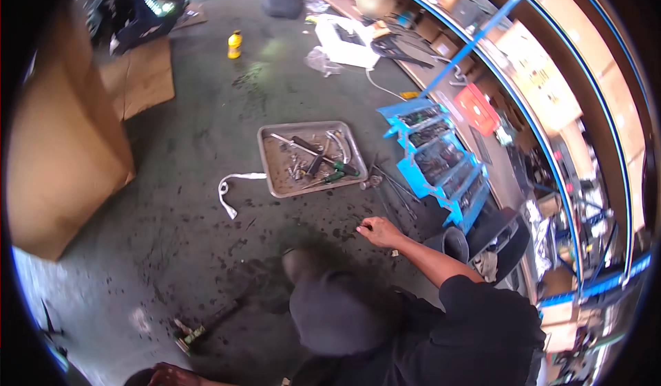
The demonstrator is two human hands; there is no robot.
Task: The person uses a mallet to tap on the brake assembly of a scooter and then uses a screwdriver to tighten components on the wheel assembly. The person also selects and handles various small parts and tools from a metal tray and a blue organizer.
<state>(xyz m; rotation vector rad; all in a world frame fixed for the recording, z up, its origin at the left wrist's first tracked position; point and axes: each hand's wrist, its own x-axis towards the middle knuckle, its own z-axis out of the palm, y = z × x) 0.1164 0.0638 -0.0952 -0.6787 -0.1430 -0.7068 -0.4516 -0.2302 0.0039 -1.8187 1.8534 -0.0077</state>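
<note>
Above the dark, stained floor, my right hand (379,232) has its fingers curled together in a pinch; whatever they hold, if anything, is too small to make out. Ahead of it lies a shallow metal tray (266,159) with screwdrivers, small metal parts and a curved silver piece inside. Only part of my left hand (173,375) shows at the bottom edge, dark and blurred, its fingers unclear. Up from that hand, a greenish, brassy piece (191,336) with a dark rod lies on the floor. My bent knee in dark cloth fills the lower middle.
An opened blue cantilever toolbox (444,162) stands right of the tray, with thin rods beside it. A white strip (224,192) lies to the tray's left. Farther off is a yellow bottle (235,45). Cardboard (65,145) stands at left; loaded shelves (551,145) line the right.
</note>
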